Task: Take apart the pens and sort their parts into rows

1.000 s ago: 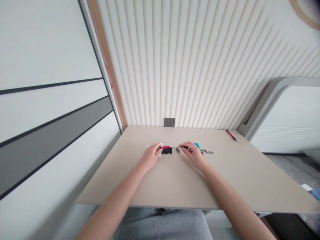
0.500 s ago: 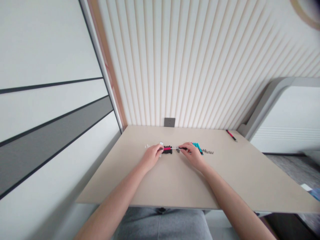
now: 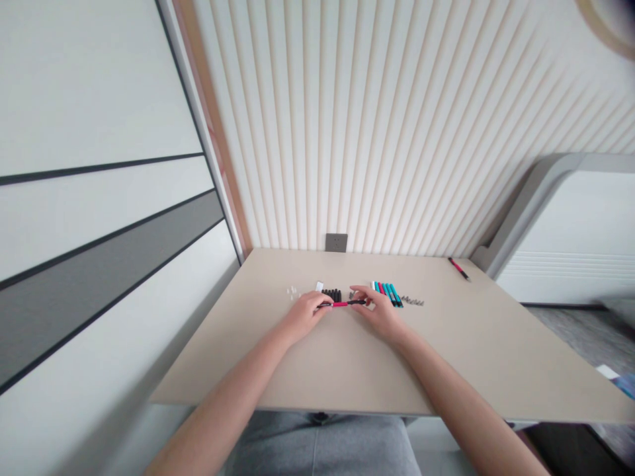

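A pen with a red barrel [image 3: 340, 304] and black ends lies level between my hands, low over the table. My left hand [image 3: 308, 315] pinches its left end. My right hand [image 3: 381, 313] grips the black section at the right end, fingertips closed round it. Just behind the pen is a row of short black pen parts [image 3: 332, 294], partly covered by my left fingers. Beside my right hand lie several coloured pen barrels [image 3: 389, 293], mostly turquoise, with a red and a white one. Small grey pieces [image 3: 352, 293] show near my right fingertips.
Small dark springs or coils [image 3: 413, 301] lie right of the barrels, too small to be sure. Tiny white pieces [image 3: 292, 291] and a white block [image 3: 319, 285] are at the left. A red and black pen [image 3: 458, 269] rests far right on the beige table [image 3: 337, 370].
The red barrel and black section were apart with a thin pale rod between them; now they meet. Both hands have moved slightly nearer me, uncovering more coloured barrels.
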Demonstrator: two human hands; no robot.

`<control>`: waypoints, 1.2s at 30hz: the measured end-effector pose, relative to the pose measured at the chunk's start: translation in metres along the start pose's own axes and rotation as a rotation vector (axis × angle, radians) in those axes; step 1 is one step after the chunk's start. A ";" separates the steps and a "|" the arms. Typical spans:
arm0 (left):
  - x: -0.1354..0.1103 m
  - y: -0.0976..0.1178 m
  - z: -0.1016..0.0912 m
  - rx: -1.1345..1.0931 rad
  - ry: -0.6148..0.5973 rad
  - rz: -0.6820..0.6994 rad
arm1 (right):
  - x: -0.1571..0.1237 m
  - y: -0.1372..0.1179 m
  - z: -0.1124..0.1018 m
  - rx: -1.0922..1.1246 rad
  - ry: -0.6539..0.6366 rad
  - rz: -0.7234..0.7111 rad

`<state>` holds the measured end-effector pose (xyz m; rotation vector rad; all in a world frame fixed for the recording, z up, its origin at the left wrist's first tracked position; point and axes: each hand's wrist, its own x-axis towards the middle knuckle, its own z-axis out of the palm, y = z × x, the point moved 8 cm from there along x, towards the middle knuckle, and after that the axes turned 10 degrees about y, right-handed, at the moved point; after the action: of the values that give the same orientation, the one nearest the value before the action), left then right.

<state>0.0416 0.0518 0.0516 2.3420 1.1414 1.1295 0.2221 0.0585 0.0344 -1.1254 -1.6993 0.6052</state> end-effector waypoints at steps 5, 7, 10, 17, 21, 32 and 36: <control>0.000 -0.002 -0.001 0.002 0.023 -0.005 | -0.001 -0.002 0.001 0.019 -0.002 -0.005; 0.000 -0.001 -0.002 -0.015 0.034 0.008 | -0.001 -0.002 0.001 0.009 0.001 0.012; 0.000 0.002 -0.003 -0.035 0.061 0.024 | -0.003 -0.001 0.002 -0.017 -0.038 0.063; 0.002 -0.002 -0.004 -0.012 0.082 -0.024 | -0.004 -0.003 0.002 0.011 -0.059 0.105; 0.002 -0.006 -0.008 -0.026 0.112 -0.049 | -0.001 -0.001 -0.004 -0.026 0.002 0.065; 0.002 -0.005 -0.010 -0.058 0.141 -0.028 | 0.001 0.004 -0.005 -0.102 -0.065 0.053; 0.003 -0.010 -0.014 -0.053 0.172 -0.058 | 0.003 0.005 -0.011 -0.100 -0.031 0.055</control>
<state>0.0271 0.0591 0.0567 2.1926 1.2126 1.3452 0.2336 0.0620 0.0361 -1.2422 -1.7455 0.5798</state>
